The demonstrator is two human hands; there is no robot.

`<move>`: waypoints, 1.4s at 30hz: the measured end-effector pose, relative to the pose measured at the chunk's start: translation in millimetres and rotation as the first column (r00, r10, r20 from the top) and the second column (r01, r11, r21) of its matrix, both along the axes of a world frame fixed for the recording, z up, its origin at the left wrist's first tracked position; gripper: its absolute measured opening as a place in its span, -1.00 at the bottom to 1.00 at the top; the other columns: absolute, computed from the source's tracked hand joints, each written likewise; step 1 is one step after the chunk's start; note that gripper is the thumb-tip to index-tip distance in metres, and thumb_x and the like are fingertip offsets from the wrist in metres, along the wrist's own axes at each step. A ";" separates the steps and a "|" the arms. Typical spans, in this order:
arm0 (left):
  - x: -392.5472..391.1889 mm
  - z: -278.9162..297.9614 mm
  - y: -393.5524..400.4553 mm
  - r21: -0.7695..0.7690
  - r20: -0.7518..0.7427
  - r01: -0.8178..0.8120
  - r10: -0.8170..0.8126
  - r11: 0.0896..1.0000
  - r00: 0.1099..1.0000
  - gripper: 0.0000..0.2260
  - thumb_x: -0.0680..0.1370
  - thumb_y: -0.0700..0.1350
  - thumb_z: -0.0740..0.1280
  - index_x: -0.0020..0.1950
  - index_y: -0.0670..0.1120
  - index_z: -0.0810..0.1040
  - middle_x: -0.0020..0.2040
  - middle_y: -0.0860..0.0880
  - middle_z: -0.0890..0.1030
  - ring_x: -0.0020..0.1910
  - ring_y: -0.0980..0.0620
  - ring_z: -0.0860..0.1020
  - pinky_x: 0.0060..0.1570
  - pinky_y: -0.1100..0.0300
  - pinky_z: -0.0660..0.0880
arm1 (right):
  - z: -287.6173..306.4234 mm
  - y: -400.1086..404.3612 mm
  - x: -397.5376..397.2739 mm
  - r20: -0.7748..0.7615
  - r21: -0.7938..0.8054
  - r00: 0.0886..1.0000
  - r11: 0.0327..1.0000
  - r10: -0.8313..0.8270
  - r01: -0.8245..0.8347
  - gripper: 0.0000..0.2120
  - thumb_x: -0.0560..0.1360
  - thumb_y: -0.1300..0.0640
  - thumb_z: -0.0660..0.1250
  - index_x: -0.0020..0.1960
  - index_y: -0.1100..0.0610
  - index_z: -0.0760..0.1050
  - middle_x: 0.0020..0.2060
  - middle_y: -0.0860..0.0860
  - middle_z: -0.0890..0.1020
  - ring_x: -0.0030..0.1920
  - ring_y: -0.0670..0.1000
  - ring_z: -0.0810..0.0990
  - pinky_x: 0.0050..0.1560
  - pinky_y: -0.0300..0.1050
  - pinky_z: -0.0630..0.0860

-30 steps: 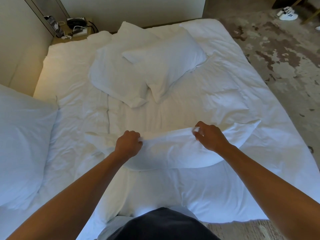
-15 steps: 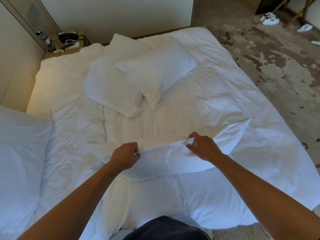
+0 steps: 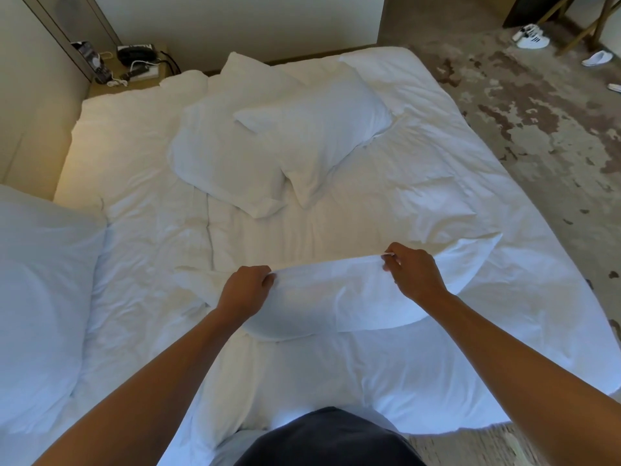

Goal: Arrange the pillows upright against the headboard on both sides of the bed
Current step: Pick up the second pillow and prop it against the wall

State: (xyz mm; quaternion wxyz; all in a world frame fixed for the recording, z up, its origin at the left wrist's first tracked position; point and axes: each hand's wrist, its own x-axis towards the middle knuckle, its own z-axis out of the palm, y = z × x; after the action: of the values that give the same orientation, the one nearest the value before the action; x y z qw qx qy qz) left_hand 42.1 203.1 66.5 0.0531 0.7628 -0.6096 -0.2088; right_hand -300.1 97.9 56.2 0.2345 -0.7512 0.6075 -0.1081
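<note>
White cotton everywhere, and both hands are on the near pillow [image 3: 339, 297], lying flat across the bed [image 3: 504, 331] right in front of the person. Left hand [image 3: 247, 292] is curled closed, pinching the pillow's upper edge; right hand [image 3: 415, 272] is closed too, fingertips nipping the same edge further along, the fabric pulled taut between them. Off to the left, a big pillow [image 3: 40, 297] sits at the bed's side. Further up the middle, two more pillows lie flat, the top pillow [image 3: 322, 129] overlapping the lower pillow [image 3: 221, 156]. Beyond them, a nightstand [image 3: 158, 70] with a black phone [image 3: 137, 53], and shoes [image 3: 532, 38] on the patterned carpet [image 3: 537, 112].
</note>
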 end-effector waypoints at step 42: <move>304.9 120.7 240.7 -0.407 -0.049 -0.583 0.621 0.703 0.782 -0.69 0.65 0.09 0.22 -0.21 0.00 0.56 -0.29 0.05 0.60 -0.26 -0.05 0.57 -0.28 0.14 0.42 | 116.9 96.0 408.7 0.248 -0.174 0.890 0.921 0.383 -0.347 -0.75 0.67 0.04 0.29 -0.13 0.00 0.65 -0.34 -0.16 0.72 -0.24 -0.12 0.72 -0.03 -0.05 0.68</move>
State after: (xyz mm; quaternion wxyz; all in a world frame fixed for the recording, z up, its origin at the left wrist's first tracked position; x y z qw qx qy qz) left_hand 347.0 443.8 187.2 0.2452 0.9009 -0.3579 -0.0154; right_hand 108.6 193.9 173.2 0.2859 -0.8425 0.4084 -0.2041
